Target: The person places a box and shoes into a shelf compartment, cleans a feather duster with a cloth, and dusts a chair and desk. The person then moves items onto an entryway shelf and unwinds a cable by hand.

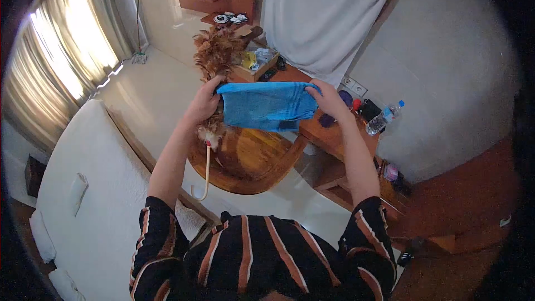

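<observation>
A folded blue cloth [267, 103] is stretched level between my two hands in front of me. My left hand [205, 100] pinches its upper left corner, and my right hand [330, 100] grips the upper right corner with the thumb on the near side. Behind and below my left hand is a brown feather duster [214, 53], its pale hooked handle [207, 173] pointing down toward me. Beneath the cloth stands a wooden chair [251, 159], which the duster partly overlaps. How the duster is supported is hidden by my hand and the cloth.
On the wooden desk [329, 132] are a box of small items [257, 67] and a water bottle [384, 118] at the right. A white bed [83, 173] lies to the left. A mop [139, 56] leans near the curtains [67, 33]; a white cloth [326, 17] hangs behind the desk.
</observation>
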Demonstrator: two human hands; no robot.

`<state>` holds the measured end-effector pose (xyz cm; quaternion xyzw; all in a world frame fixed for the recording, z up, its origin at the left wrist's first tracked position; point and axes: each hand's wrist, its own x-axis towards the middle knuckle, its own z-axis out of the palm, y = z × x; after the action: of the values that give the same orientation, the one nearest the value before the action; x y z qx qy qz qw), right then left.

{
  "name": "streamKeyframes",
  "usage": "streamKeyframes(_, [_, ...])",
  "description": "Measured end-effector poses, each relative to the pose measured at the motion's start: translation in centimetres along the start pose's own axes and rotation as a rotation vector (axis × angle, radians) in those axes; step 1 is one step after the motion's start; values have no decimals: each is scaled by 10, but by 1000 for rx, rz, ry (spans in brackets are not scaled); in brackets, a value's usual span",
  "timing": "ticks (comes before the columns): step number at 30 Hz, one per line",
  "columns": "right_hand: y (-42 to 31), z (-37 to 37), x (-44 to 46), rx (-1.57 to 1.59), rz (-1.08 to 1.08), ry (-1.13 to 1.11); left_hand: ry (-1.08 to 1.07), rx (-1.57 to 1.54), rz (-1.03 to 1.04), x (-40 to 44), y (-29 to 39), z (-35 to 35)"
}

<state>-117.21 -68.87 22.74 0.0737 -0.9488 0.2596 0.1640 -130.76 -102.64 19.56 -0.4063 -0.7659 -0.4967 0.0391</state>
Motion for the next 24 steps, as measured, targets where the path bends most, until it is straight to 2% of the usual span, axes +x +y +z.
streamKeyframes(1, [-6,4,-4,98,108,52,-23,39,-37,-1,6,-6])
streamKeyframes(2, [-10,8,-6,101,103,50,-19,43,-39,-3,8,-9])
streamKeyframes(4, [-17,16,-7,14,270,97,1,65,47,-6,15,-18])
streamKeyframes(7, [-22,16,-13,56,300,42,-92,45,44,-12,44,-34])
streamKeyframes(8, [-21,17,-15,56,294,42,-87,48,44,-15,41,-38])
streamKeyframes(10, [-16,16,-19,201,45,200,-74,-26,116,-19,37,-47])
streamKeyframes(11, [-14,17,-20,204,42,199,-72,-23,115,-21,36,-50])
streamKeyframes(13, [-23,18,-24,494,30,316,-45,-193,13,-27,44,-56])
streamKeyframes(14, [-30,22,-27,495,28,316,-44,-191,13,-29,42,-56])
streamKeyframes(16, [-69,26,-34,1700,263,214,16,-330,-43,-33,38,-56])
streamKeyframes(17, [-64,35,-36,1702,265,213,15,-330,-45,-37,39,-56])
streamKeyframes(19, [-35,67,-36,1618,483,101,77,-429,-103,-42,44,-54])
streamKeyframes(22, [-11,78,-30,1498,415,188,30,-316,-77,-48,36,-60])
streamKeyframes(24, [-6,58,-30,1475,356,147,-18,-229,-80,-51,34,-64])
